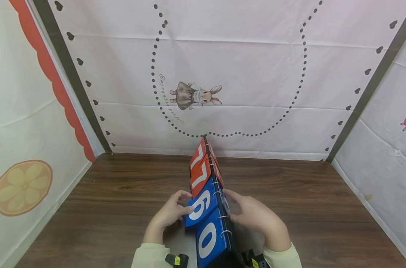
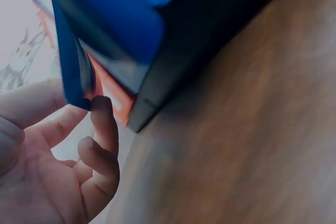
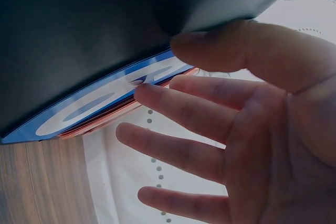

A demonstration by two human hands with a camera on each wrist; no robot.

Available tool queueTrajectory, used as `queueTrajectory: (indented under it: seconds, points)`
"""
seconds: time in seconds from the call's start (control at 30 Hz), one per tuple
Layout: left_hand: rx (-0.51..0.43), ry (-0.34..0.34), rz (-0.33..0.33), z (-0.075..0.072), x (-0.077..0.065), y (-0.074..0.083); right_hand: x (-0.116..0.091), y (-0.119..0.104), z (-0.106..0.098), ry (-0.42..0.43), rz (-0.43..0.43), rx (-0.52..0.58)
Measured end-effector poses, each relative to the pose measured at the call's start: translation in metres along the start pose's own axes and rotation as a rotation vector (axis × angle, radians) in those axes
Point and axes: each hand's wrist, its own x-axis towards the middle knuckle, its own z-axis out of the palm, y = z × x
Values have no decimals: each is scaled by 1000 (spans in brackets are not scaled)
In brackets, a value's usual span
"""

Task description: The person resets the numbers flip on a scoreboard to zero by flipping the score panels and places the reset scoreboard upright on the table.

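Note:
A flip scoreboard with a black ringed stand [image 1: 227,227] stands on the table in the head view. Its left face carries a blue card with a white 0 [image 1: 207,240], a blue card reading 6 or 9 [image 1: 200,204], and red cards [image 1: 200,169] farther off. My left hand [image 1: 171,210] pinches the outer edge of the 6-or-9 card, lifting it away from the face; the left wrist view shows the blue card's edge [image 2: 71,72] between thumb and fingers. My right hand [image 1: 254,214] lies against the opposite side, fingers spread, thumb touching the black panel [image 3: 105,19].
A dark wood-grain table [image 1: 132,208] lies under the scoreboard. Behind it hangs a white printed cloth [image 1: 250,74] with a rabbit figure and dotted line. Cloth side walls [image 1: 22,130] rise at left and right. The scoreboard's far end reaches near the back cloth.

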Motion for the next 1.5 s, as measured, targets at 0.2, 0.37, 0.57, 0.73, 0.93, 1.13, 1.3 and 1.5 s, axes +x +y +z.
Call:
queueTrajectory:
  seconds: [0.2,0.37,0.57,0.73,0.93,1.13,1.3,1.5]
  points:
    - [14,-6,-15,8,3,0,-1,-2,0,11,-28,-35]
    - [20,-10,-36,9,3,0,-2,-3,0,16,-39,-45]
    - [-28,-13,-68,1,2,-3,-4,-2,-2,7,-33,-54]
    - [-51,22,-87,-6,1,-6,-7,-1,-7,53,-33,-93]
    - [-1,13,-84,1,6,-8,-10,-2,-13,198,-2,-142]
    - [61,65,-68,8,7,-5,-14,-3,-18,415,-53,-213]
    - [47,126,-47,6,5,-2,-15,-4,-21,641,-191,-290]
    - [-30,173,-1,2,3,7,-12,-4,-22,904,-308,-324]
